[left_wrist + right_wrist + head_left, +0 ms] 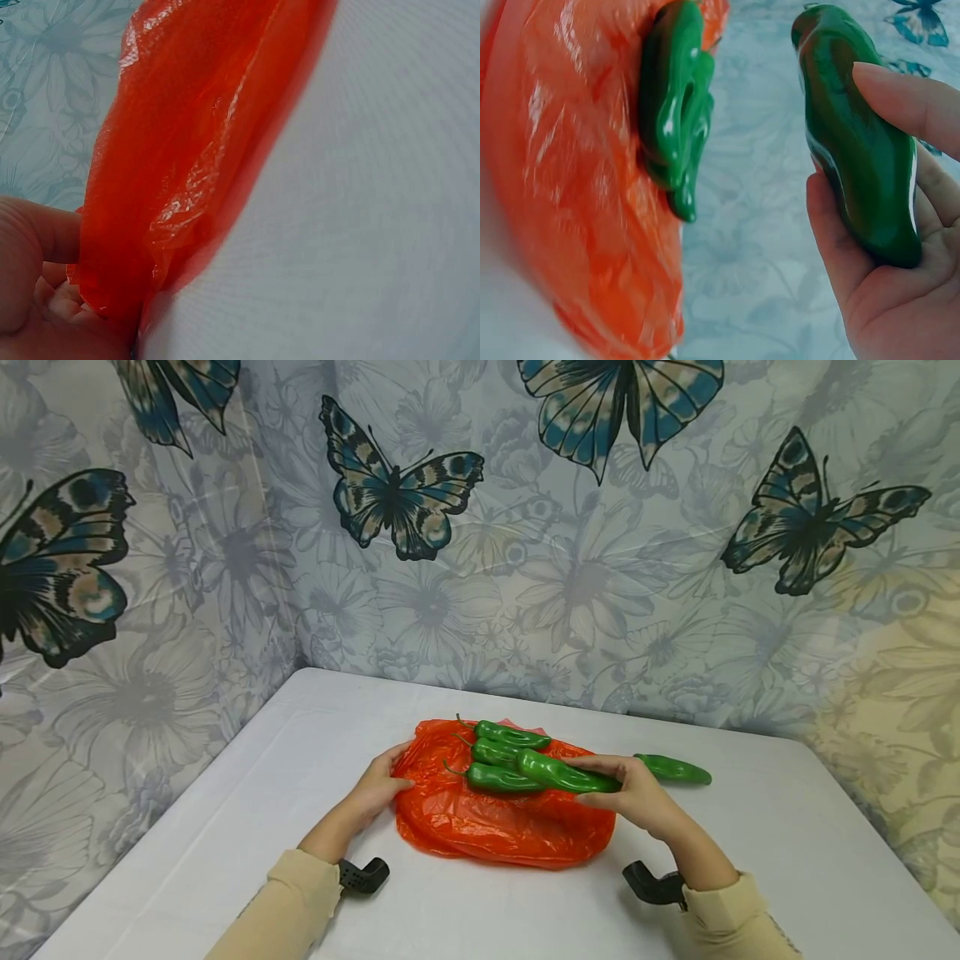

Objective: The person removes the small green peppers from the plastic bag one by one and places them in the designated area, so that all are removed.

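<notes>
A crumpled red plastic bag (502,831) lies flat on the white table, with three green peppers (498,778) side by side on top, their thin stems toward the left. My left hand (378,785) grips the bag's left edge; the left wrist view shows thumb and fingers around the red plastic (172,150). Above the bag's right part, my right hand (637,792) holds another green pepper (862,150) between thumb and fingers. That pepper overlaps the others in the head view, while the right wrist view shows it apart from them.
One more green pepper (678,769) lies on the table (780,827) to the right, beyond my right hand. Behind the table hangs a butterfly-and-flower patterned cloth (450,610), which also runs along the left side. Black wrist mounts (363,875) stick out below both hands.
</notes>
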{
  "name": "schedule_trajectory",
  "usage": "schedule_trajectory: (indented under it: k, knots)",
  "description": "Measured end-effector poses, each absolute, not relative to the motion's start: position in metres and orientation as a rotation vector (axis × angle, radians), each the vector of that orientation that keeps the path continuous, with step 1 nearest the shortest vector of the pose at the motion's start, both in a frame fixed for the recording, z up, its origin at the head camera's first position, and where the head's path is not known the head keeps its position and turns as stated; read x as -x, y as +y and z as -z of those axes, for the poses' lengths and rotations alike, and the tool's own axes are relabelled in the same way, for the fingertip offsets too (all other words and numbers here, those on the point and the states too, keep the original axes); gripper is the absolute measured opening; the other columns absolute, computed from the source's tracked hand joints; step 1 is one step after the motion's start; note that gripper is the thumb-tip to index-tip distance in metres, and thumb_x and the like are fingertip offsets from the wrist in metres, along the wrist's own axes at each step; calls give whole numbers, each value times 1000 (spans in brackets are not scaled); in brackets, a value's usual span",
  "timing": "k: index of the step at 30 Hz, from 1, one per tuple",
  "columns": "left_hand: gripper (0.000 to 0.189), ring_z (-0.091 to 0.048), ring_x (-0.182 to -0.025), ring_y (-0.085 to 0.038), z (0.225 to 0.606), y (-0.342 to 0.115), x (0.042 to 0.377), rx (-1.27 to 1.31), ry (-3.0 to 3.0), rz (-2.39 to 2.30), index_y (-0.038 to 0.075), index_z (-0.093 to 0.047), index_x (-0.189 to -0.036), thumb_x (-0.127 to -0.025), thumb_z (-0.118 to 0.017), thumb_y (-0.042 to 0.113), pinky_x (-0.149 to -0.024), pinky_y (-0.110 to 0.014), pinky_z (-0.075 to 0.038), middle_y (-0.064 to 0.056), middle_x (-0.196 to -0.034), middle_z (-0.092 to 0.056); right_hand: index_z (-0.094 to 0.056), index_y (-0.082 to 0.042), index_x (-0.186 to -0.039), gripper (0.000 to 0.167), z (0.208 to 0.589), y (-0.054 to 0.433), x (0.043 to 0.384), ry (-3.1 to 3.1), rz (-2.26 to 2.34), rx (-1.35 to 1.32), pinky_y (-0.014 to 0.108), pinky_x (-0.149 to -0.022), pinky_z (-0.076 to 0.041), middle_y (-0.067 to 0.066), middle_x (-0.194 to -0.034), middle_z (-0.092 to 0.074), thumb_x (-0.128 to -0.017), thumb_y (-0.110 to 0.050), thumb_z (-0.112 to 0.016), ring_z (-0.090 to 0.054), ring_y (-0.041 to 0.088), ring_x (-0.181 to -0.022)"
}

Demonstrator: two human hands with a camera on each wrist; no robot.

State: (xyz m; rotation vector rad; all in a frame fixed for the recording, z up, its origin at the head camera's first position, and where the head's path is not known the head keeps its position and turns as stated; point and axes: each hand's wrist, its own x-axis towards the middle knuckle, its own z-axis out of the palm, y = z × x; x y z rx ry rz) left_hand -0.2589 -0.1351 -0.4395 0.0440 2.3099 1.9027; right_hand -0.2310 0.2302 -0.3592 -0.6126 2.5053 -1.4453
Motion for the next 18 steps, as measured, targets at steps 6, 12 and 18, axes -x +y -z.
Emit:
schedule_trajectory:
  k: [6, 12, 18]
  knots:
    - [66, -31, -136, -36, 439, -135, 259, -43, 2312, -1901, 5, -30, -145, -83, -48, -12, -108, -47, -35, -19, -150, -30, -58, -5, -126, 52, 360, 242, 230, 2531, 1442, 566, 21, -77, -52, 21, -126, -57, -77, -14, -73, -61, 8, -92]
    - [66, -31, -136, -35, 439, -135, 259, -51, 2309, -1899, 6, -30, -145, -84, -48, -11, -108, -47, -35, -19, -150, -29, -58, -4, -126, 52, 363, 253, 231, 2560, 1442, 541, 22, -76, -53, 21, -126, -57, -77, -15, -73, -60, 6, -90]
    - [66, -31, -137, -35, 439, -135, 259, -47, 2308, -1897, 6, -30, -145, -84, -48, -11, -108, -47, -35, -18, -150, -30, -57, -1, -126, 52, 363, 265, 231, 2600, 1461, 485, 20, -75, -53, 24, -127, -55, -78, -14, -73, -59, 0, -91]
